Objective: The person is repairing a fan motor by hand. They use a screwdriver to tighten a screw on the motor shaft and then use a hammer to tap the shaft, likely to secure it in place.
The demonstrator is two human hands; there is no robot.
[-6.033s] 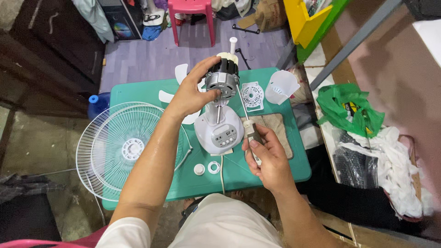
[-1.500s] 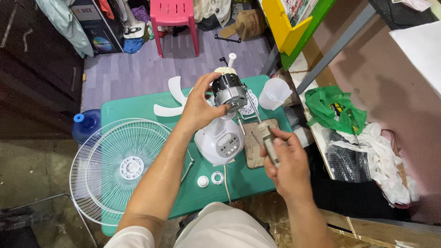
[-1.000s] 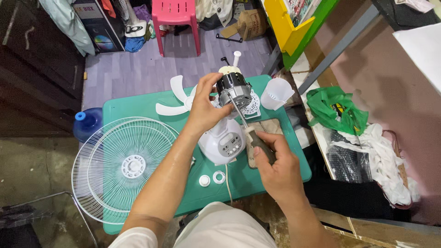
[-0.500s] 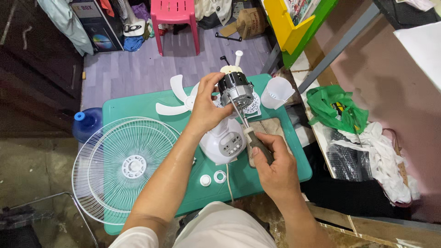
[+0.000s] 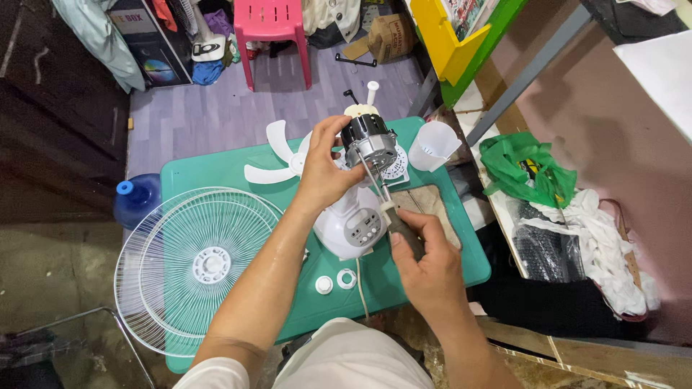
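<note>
Left hand (image 5: 326, 173) grips the fan motor (image 5: 366, 138) above the white housing (image 5: 351, 225) on the green table (image 5: 216, 173); right hand (image 5: 425, 263) closed on a screwdriver (image 5: 393, 216), tip at the motor; round white label (image 5: 395, 164) at 3 o'clock of the motor; grille (image 5: 194, 266) at 9 o'clock.

— Lighting?
— Bright, even light from above on the green table (image 5: 216, 169); soft shadows only. The left edge falls dark.
— Glare?
— A mild sheen on the left forearm (image 5: 267, 281).
— Sharpness?
— Centre crisp; corners stretched by the wide lens, bottom edge slightly soft.
</note>
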